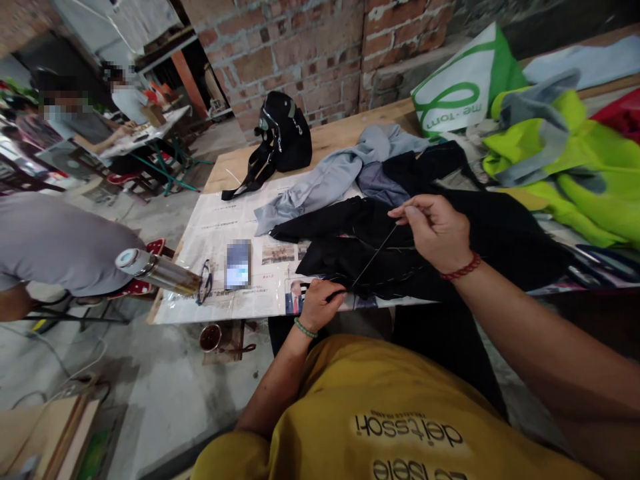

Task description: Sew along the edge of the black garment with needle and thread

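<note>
Head view, going left to right: metal flask (156, 270) and glasses (204, 283) lie on the newspaper (220, 227). Left hand (320, 303) is closed, pinching the near edge of the black garment (380, 247) on the tabletop (330, 137). A thread (374, 257) runs taut, up and right, to the right hand (435, 233), fingers pinched shut on its end. Dark, crumpled fabric sits between both hands.

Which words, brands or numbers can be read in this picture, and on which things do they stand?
"deitsoh", upside down: yellow shirt; a second line below is cut off.
"me·tom", upside down: white and green bag.
Newspaper headlines and text: too small to read.
Blurred patch on the newspaper: unreadable.
Metal flask: no readable label.
</note>
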### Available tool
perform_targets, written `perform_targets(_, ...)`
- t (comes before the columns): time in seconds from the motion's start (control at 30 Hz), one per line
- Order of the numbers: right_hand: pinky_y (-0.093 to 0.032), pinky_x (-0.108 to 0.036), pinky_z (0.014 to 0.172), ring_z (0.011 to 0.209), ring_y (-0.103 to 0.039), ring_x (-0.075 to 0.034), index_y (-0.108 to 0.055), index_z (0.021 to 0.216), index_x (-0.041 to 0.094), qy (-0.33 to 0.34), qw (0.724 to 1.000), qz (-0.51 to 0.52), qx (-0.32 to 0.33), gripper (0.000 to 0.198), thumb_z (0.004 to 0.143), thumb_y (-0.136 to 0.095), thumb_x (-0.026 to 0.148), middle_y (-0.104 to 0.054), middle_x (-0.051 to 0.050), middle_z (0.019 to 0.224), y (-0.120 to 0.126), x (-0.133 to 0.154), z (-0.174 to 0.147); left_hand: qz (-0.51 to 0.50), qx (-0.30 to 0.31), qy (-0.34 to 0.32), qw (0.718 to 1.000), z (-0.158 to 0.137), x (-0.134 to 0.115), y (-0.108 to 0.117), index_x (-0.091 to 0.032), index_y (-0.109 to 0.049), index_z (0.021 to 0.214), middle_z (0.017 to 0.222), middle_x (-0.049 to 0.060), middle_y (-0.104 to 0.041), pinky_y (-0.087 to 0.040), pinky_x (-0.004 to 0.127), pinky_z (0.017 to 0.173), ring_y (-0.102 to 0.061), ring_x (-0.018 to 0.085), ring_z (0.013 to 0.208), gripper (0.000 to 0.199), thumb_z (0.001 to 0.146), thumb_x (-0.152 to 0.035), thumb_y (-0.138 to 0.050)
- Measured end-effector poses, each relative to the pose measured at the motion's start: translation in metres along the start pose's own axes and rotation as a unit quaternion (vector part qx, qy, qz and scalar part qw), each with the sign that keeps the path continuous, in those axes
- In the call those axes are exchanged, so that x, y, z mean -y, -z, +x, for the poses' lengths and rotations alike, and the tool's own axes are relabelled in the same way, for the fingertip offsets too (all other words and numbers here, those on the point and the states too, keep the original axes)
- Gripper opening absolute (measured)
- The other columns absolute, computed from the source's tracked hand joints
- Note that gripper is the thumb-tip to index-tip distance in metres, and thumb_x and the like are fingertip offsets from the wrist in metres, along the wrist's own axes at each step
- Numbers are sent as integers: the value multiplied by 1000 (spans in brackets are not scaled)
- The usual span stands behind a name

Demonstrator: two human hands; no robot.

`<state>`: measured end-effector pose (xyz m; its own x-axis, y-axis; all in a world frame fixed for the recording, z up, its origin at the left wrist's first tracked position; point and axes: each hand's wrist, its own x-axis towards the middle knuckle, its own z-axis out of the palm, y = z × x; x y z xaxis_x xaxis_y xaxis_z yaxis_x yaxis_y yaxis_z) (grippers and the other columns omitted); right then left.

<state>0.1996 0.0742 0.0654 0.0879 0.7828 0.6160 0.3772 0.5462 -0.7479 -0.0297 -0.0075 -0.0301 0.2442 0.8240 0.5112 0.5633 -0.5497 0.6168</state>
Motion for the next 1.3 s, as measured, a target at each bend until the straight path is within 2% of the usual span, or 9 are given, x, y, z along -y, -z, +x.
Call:
perform_targets(0.17,-55,-27,63,70,-67,-14,-56,90,20,-37,998,43,-16,12,86,-50,29,-67,-1,76,-1,-2,0,1,-1,1,1000,-1,1,-1,-20,-68,82,76,3,-71,-46,32,73,-62,15,72,6,79,-21,-62)
perform_targets(0.27,-53,-25,58,62,-65,-12,-55,91,20,-60,997,30,47,11,87,-49,28,-66,0,72,-9,-3,-23,4,-5,1,1000,0,0,-1,-20,-68,82,75,3,-70,-46,32,72,-62,16,72,7,79,-21,-62)
perform_targets(0.4,-51,-24,57,59,-65,-12,-55,92,21,-27,982,-61,176,12,88,-44,25,-67,-1,73,-18,-14,-74,0,-12,5,1000,1,-1,1,-20,-67,81,74,3,-70,-46,31,71,-62,15,71,7,79,-21,-61)
perform_targets(0.53,-50,-25,56,61,-65,-15,-55,97,21,5,972,-136,193,17,89,-40,25,-69,-3,76,-11,-40,-101,-9,7,1,1000,3,0,4,-20,-67,80,76,3,-71,-45,31,72,-62,15,71,6,79,-21,-62)
perform_targets(0.73,-51,-29,59,63,-65,-18,-57,99,20,29,967,-206,147,22,88,-41,30,-69,-5,77,11,-81,-86,50,92,-57,993,10,0,-1,-21,-68,81,74,0,-71,-37,35,81,-63,13,70,8,80,-27,-62)
perform_targets(0.87,-52,-31,66,71,-66,-18,-58,100,22,14,968,-212,133,21,87,-43,29,-69,-4,84,13,-89,-80,72,92,-58,991,12,0,-7,-22,-68,80,76,1,-70,-36,35,81,-62,14,74,10,82,-27,-60)
perform_targets(1.0,-52,-34,73,82,-65,-20,-61,97,23,10,972,-192,138,20,86,-45,28,-68,-5,89,13,-82,-79,68,76,-32,994,12,0,-9,-21,-69,81,77,3,-70,-37,34,78,-61,14,72,13,81,-31,-60)
perform_targets(1.13,-51,-33,75,83,-63,-18,-63,96,24,17,975,-160,152,21,87,-44,26,-66,-5,90,12,-61,-72,28,59,-7,998,13,-2,-7,-21,-69,81,77,3,-71,-39,33,75,-60,14,71,13,82,-30,-60)
perform_targets(1.3,-49,-28,73,84,-61,-16,-65,98,24,80,952,-141,260,27,86,-41,19,-63,-6,93,-4,-36,-66,2,48,-3,999,15,-3,-5,-20,-69,78,75,2,-70,-39,33,75,-61,14,71,11,81,-27,-61)
